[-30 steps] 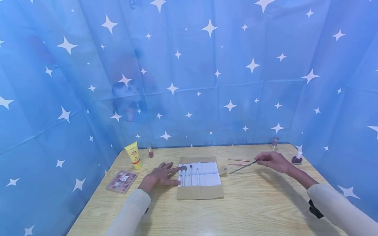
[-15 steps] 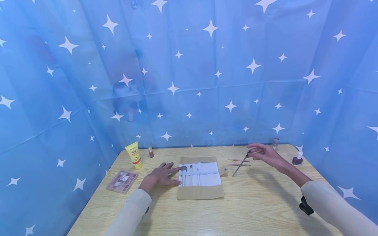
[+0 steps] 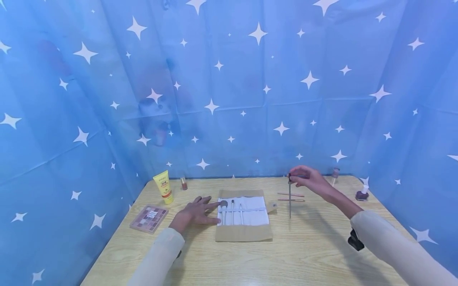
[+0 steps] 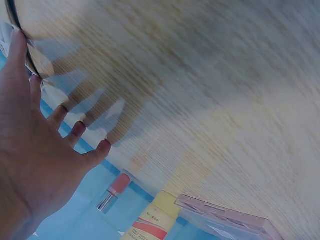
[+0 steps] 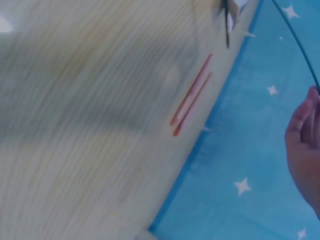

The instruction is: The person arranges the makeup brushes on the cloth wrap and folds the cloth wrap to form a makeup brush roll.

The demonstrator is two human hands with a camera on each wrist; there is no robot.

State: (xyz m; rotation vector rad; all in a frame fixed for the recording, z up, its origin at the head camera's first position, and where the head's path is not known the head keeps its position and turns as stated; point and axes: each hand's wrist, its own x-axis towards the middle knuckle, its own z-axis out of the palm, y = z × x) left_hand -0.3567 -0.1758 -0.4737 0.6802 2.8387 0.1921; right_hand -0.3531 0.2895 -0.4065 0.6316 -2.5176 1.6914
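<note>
An unrolled makeup brush roll [image 3: 243, 234] lies mid-table, tan outside and white inside, with several pockets. Three pale-handled makeup brushes [image 3: 232, 212] are tucked in it, one with a wide round head. My left hand [image 3: 196, 211] rests with spread fingers at the roll's left edge; the left wrist view shows the same hand [image 4: 45, 130] from behind. Right of the roll, my right hand [image 3: 311, 180] pinches a slim dark stick [image 3: 290, 202] by its upper end, and it hangs nearly upright. Its exact kind is too small to tell. Behind it lie two thin pink sticks [image 5: 192, 95].
On the left are a makeup palette [image 3: 149, 219], a yellow squeeze tube [image 3: 164, 187] and a small reddish bottle [image 3: 184, 184]. A dark nail polish bottle [image 3: 362, 194] and another small bottle [image 3: 334, 174] stand back right. A blue star-patterned curtain [image 3: 229, 99] surrounds the table.
My right hand has moved left and slightly up, and the stick has swung from a low slant to nearly upright. The left hand stays at the roll.
</note>
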